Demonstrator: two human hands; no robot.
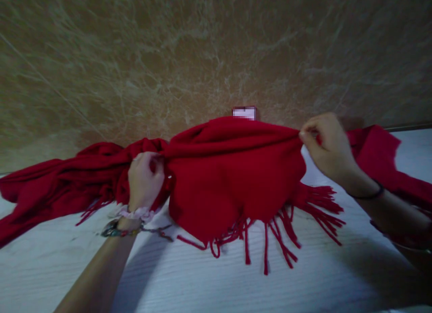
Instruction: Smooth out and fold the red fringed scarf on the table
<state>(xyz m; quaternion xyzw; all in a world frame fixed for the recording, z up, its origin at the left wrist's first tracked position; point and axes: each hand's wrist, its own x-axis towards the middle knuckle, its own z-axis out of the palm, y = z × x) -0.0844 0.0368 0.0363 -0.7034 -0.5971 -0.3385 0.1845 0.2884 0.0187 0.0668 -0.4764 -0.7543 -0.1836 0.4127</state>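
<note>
Rectangle (244,113) partly behind red scarf (232,178)

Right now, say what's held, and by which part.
The red fringed cloth: the right hand pinches its upper edge; the left hand grips bunched folds.

Brown marbled surface (216,47) with pale veins, whitish wood-grain surface (202,286) below, dim light

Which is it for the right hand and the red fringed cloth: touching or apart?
Touching. The head view shows the right hand with its fingers pinching the upper edge of the red fringed cloth, with no gap between.
</note>
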